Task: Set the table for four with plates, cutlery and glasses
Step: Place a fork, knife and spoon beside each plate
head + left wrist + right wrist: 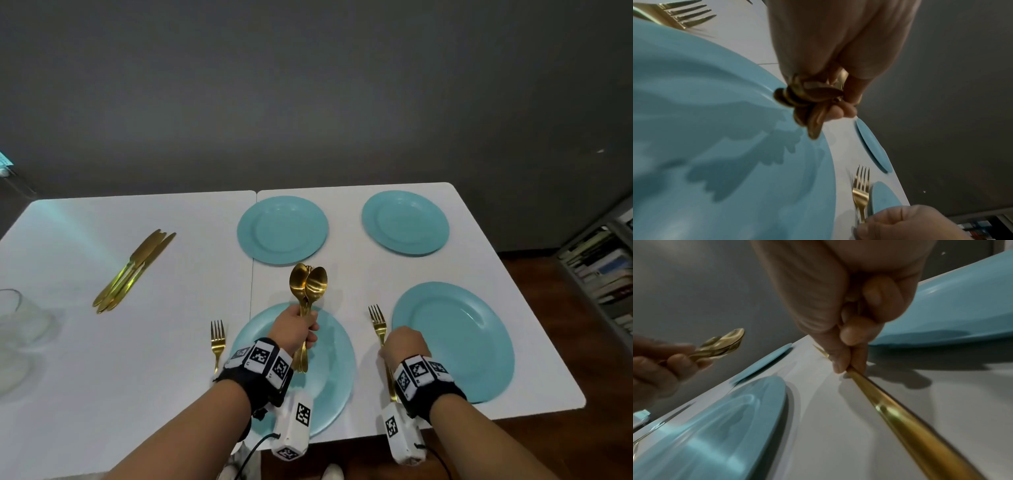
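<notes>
Right now the left hand [294,329] is wrapped tight around a bunch of gold spoons [308,284], held up over the near blue plate [329,383] low in the middle. The right hand [404,346] pinches a gold fork [378,323] lying on the white counter [137,377], just left of the lower-right plate [479,342].

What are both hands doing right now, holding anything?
Left hand: closed around a bundle of gold spoons, held above the near plate.
Right hand: pinching the handle of a gold fork on the table.
</notes>
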A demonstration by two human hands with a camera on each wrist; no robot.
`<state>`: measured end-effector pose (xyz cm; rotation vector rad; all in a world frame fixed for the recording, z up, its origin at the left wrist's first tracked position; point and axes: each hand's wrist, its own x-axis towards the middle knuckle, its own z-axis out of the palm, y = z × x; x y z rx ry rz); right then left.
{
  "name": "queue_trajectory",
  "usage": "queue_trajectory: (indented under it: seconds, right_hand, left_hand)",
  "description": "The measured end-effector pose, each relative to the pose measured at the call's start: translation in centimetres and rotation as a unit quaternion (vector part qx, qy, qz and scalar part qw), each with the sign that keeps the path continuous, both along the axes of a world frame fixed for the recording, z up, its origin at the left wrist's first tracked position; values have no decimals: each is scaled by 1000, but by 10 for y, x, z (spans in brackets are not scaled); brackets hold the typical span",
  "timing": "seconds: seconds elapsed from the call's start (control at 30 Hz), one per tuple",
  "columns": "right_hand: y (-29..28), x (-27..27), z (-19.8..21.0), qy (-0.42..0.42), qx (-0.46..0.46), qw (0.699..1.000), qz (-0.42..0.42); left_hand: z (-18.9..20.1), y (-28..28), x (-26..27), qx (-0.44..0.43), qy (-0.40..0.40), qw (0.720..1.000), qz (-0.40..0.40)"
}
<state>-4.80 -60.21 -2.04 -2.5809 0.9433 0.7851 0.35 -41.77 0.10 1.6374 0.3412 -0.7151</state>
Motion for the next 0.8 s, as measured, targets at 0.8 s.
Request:
queue_trajectory:
  seconds: [0.8]
  right_hand:
    - [9,6,7,-19,-40,998,-54]
  left_hand:
    - [-4,0,52,-6,17,998,-65]
